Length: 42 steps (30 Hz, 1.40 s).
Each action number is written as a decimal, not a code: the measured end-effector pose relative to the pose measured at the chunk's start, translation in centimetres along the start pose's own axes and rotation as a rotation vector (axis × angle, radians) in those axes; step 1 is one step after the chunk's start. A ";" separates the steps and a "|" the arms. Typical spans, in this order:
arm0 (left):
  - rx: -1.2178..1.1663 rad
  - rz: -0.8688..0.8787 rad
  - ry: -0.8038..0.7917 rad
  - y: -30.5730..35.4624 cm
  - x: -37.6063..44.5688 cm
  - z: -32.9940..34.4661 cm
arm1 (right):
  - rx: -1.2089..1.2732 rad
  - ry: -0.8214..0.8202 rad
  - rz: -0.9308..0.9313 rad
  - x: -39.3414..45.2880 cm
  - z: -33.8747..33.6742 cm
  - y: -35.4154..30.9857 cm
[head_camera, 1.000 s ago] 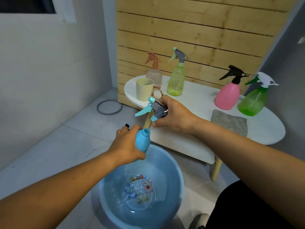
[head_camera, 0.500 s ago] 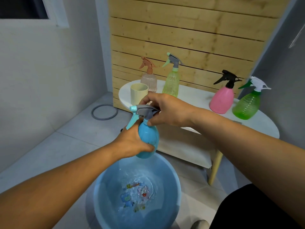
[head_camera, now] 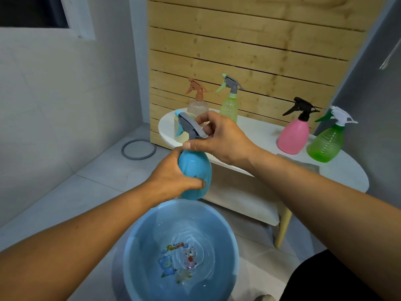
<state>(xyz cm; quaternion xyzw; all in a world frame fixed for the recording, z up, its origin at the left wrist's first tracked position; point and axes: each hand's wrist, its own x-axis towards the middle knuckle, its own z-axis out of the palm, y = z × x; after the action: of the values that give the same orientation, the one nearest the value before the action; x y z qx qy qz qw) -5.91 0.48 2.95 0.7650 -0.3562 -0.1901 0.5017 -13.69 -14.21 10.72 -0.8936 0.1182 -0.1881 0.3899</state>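
My left hand [head_camera: 171, 177] grips the body of a blue spray bottle [head_camera: 196, 170], held upright above a blue basin [head_camera: 230, 246] that has water in it. A grey and teal trigger head [head_camera: 188, 127] sits on the bottle's neck. My right hand [head_camera: 219, 137] is curled round the base of that head, thumb at the neck.
A white oval table [head_camera: 347, 177] stands behind, against a wooden slat wall. On it are an orange-topped clear bottle [head_camera: 197, 101], a yellow-green bottle [head_camera: 230, 103], a pink bottle [head_camera: 295, 133], a green bottle [head_camera: 327, 142], a cream cup [head_camera: 181, 135] and a grey cloth [head_camera: 308, 165]. A grey ring [head_camera: 138, 148] lies on the floor.
One second ago the trigger head was apart from the bottle in my right hand. It has come down onto the neck, and the bottle has been lifted upright.
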 end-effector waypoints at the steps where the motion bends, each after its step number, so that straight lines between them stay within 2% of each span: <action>1: 0.001 0.002 0.003 0.1 0.0 -0.2 | 0.012 -0.006 0.004 0.0 0.0 0.0; 7: 0.025 0.010 0.016 0.6 -0.4 -0.8 | 0.087 -0.165 0.053 -0.1 -0.6 0.2; 13: 0.018 0.009 0.093 1.1 -0.6 -0.6 | 0.201 0.017 0.065 -0.6 1.3 -0.2; 17: 0.039 0.023 0.127 1.5 -0.5 -0.5 | 0.115 0.129 0.070 -1.0 2.0 -0.5; 25: 0.074 0.021 0.164 2.2 -0.5 -1.1 | 0.201 0.003 -0.019 -1.7 1.2 -0.8; 29: 0.083 0.021 0.218 2.4 -0.7 -1.0 | 0.233 0.137 0.026 -1.7 2.1 -0.9; 33: 0.060 -0.005 0.253 2.7 -0.9 -0.7 | 0.124 0.299 0.119 -2.4 3.8 -1.2; 39: 0.079 -0.069 0.305 2.8 -0.4 -0.3 | 0.125 0.404 0.122 -3.4 5.3 -1.8; 42: 0.069 -0.107 0.306 2.9 -0.2 -0.5 | 0.141 0.355 0.069 -2.8 5.5 -1.8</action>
<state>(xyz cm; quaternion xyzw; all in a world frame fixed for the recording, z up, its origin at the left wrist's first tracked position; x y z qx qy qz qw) -6.79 0.21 5.77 0.8197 -0.2407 -0.0857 0.5126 -13.74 -8.40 7.90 -0.8122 0.2023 -0.3374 0.4308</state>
